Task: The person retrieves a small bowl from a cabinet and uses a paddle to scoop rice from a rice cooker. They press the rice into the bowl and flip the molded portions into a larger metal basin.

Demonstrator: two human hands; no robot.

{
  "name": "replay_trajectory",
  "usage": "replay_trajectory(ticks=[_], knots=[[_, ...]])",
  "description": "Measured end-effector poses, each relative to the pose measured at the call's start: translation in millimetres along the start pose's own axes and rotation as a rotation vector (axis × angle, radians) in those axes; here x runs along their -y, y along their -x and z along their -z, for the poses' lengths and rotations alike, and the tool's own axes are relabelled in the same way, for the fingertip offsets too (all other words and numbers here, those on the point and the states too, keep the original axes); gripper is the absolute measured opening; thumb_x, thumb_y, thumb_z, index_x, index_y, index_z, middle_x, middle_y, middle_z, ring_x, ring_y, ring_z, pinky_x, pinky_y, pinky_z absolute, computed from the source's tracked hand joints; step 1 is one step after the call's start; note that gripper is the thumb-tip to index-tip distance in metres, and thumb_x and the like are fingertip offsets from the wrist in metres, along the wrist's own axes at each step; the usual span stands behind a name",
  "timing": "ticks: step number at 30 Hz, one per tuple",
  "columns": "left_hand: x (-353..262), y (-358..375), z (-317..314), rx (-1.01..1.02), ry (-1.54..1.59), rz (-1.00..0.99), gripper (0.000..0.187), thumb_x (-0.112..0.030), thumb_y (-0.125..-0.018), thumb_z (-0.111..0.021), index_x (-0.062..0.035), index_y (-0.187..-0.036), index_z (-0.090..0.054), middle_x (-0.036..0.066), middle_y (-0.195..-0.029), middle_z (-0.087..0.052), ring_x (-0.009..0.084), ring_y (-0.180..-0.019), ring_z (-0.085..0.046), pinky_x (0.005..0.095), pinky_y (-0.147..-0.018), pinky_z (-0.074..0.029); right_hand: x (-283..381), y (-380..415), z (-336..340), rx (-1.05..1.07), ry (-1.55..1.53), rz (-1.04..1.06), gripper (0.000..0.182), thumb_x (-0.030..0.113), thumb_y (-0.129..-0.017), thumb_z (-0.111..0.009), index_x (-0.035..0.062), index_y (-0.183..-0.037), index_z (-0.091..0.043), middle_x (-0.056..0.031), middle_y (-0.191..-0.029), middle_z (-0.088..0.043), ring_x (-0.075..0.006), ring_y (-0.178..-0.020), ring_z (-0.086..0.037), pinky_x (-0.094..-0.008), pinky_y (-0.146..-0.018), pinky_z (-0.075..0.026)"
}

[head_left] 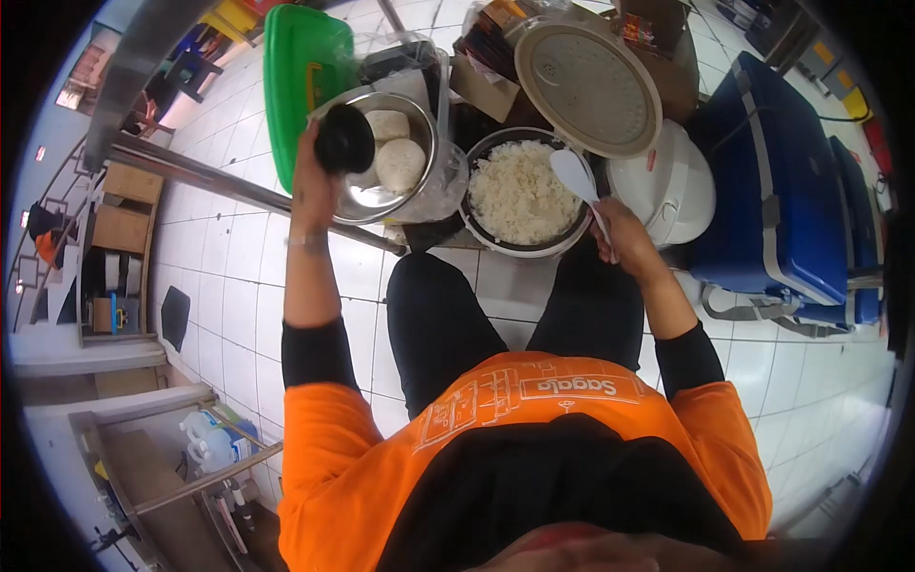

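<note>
My left hand [313, 181] is closed around a small round black bowl [344, 139], held over the left side of a steel bowl [367, 202]. Inside the steel bowl sit rounded white mounds of rice [400, 164]. My right hand [624, 232] grips the handle of a white rice paddle [574, 175], whose blade is over the right edge of the cooked rice [522, 194]. That loose rice fills the round pot of an open rice cooker [534, 251] in front of my knees. Whether the black bowl holds any rice I cannot make out.
The rice cooker's lid [589, 91] stands raised behind the pot. A white rounded appliance [662, 191] and a large blue cooler box [762, 181] are at the right. A green plastic lid [303, 86] leans behind the steel bowl. A metal rail [229, 181] runs at the left.
</note>
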State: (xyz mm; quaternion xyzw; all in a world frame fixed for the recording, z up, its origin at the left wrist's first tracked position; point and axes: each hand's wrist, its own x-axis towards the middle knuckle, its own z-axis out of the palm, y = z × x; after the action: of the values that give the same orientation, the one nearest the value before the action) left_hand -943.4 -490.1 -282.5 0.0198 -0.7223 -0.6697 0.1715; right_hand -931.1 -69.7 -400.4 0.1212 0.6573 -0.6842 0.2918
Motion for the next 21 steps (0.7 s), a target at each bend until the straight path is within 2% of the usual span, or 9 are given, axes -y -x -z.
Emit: replay_trajectory(ticks=[1,3,4,7,9,14,16,19,21], knots=[[-4,18,-12,-0.036,0.441,0.286,0.048,-0.038,-0.099,-0.038,-0.0015,-0.128,-0.048,0.014,-0.124,-0.056,0.0244,-0.114,-0.055,0.0382,-0.1,-0.043,-1,-7,3,-0.015,-0.002,-0.008,0.027,0.031,-0.094,-0.045,0.0054,-0.1,-0.052,-0.0076,-0.06,-0.051,-0.0215,-0.045,-0.051,-0.0375,-0.044,-0.042],[3,63,-29,-0.134,0.471,0.373,0.048,-0.041,-0.099,-0.033,-0.0068,-0.129,-0.048,0.013,-0.125,-0.056,0.0251,-0.115,-0.055,0.0419,-0.099,-0.044,-1,-17,5,-0.228,0.8,0.464,0.028,0.025,-0.09,-0.05,0.0036,-0.108,-0.052,-0.0183,-0.073,-0.062,-0.0347,-0.065,-0.063,-0.0462,-0.063,-0.049],[10,86,-36,-0.108,0.56,0.472,0.048,-0.042,-0.099,-0.033,-0.0077,-0.128,-0.048,0.012,-0.124,-0.057,0.0256,-0.115,-0.056,0.0429,-0.098,-0.045,2,-23,2,-0.314,1.053,0.65,0.032,0.02,-0.087,-0.051,0.0042,-0.116,-0.051,-0.0241,-0.086,-0.064,-0.0412,-0.082,-0.063,-0.0474,-0.077,-0.048],[61,144,-65,-0.111,0.678,0.861,0.054,-0.052,-0.094,-0.029,-0.0149,-0.124,-0.052,0.008,-0.118,-0.061,0.0265,-0.108,-0.059,0.0472,-0.082,-0.05,41,-51,-25,-0.339,1.483,0.712,0.024,0.015,-0.084,-0.053,0.0079,-0.104,-0.063,-0.0191,-0.086,-0.066,-0.0348,-0.081,-0.066,-0.0466,-0.071,-0.051],[105,179,-87,0.068,0.673,1.028,0.056,-0.055,-0.09,-0.03,-0.0171,-0.122,-0.054,0.007,-0.114,-0.063,0.026,-0.101,-0.062,0.0459,-0.072,-0.051,68,-66,-56,-0.363,1.686,0.722,0.019,0.011,-0.078,-0.057,0.0095,-0.091,-0.07,-0.0148,-0.084,-0.067,-0.0305,-0.08,-0.067,-0.0444,-0.066,-0.052],[121,175,-109,0.065,0.726,1.028,0.055,-0.055,-0.091,-0.026,-0.0188,-0.12,-0.056,0.006,-0.112,-0.064,0.0253,-0.098,-0.064,0.0435,-0.072,-0.052,69,-93,-96,-0.286,1.886,0.722,0.017,0.011,-0.079,-0.055,0.0085,-0.083,-0.072,-0.0098,-0.077,-0.068,-0.0285,-0.078,-0.068,-0.0424,-0.064,-0.053],[118,172,-109,0.068,0.792,1.005,0.056,-0.056,-0.091,-0.025,-0.0195,-0.121,-0.056,0.006,-0.111,-0.064,0.0247,-0.098,-0.064,0.0424,-0.073,-0.052,56,-88,-100,0.11,2.097,0.876,0.02,0.013,-0.079,-0.055,0.0056,-0.09,-0.07,-0.0095,-0.076,-0.068,-0.0288,-0.075,-0.068,-0.0406,-0.063,-0.053],[107,168,-112,0.01,0.813,0.992,0.056,-0.056,-0.091,-0.026,-0.0184,-0.121,-0.056,0.007,-0.113,-0.064,0.0242,-0.099,-0.063,0.0418,-0.073,-0.051,38,-65,-82,0.216,2.043,0.823,0.025,0.013,-0.08,-0.056,0.0039,-0.1,-0.067,-0.0101,-0.074,-0.067,-0.0286,-0.075,-0.068,-0.0405,-0.061,-0.053],[107,169,-113,0.027,0.818,0.985,0.057,-0.056,-0.091,-0.026,-0.0181,-0.121,-0.056,0.007,-0.114,-0.063,0.0241,-0.1,-0.063,0.0415,-0.073,-0.051,30,-49,-67,0.201,1.972,0.811,0.019,0.013,-0.08,-0.055,0.0061,-0.091,-0.069,-0.0103,-0.076,-0.068,-0.0291,-0.076,-0.068,-0.0414,-0.062,-0.053]])
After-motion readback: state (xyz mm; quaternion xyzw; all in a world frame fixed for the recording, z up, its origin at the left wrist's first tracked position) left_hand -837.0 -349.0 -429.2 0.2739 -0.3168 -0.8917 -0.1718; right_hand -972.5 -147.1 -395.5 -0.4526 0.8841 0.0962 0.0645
